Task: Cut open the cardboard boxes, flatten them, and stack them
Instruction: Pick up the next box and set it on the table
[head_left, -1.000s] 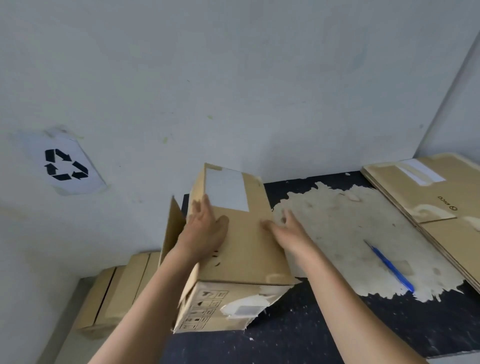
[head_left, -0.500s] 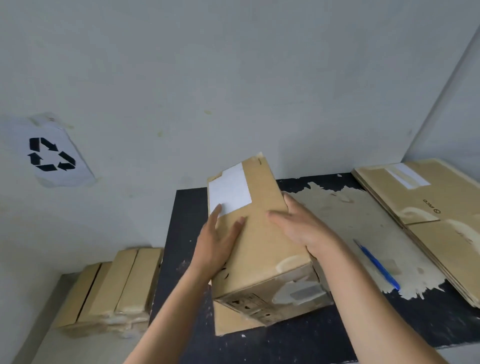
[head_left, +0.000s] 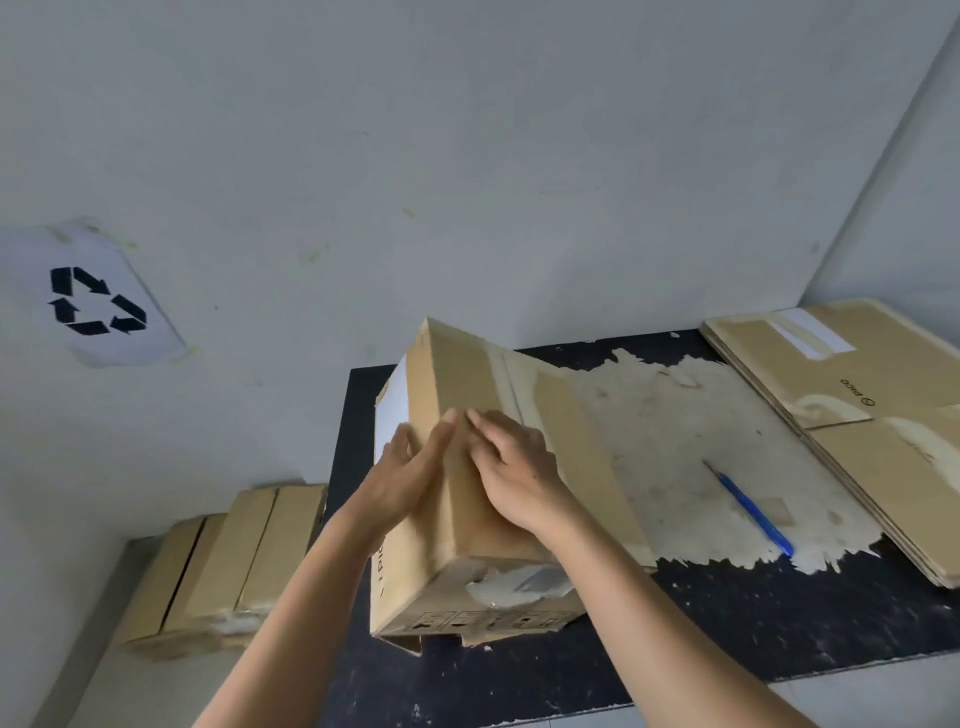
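Both sets of fingers are held together and laid flat, no pinching. The left hand (head_left: 410, 478) presses its fingers (head_left: 441, 431) on the cardboard box (head_left: 467, 374) just left of its top ridge, and the right hand (head_left: 514, 473) presses its fingers (head_left: 480, 423) right on that ridge. The box sits tilted by the left edge of the table (head_left: 779, 623) (torn tape on the near end). Right of it lies a blue pen (head_left: 753, 512), with the flattened boxes (head_left: 857, 384) stacked in the far right corner. More boxes (head_left: 234, 561) sit lower, off the left edge.
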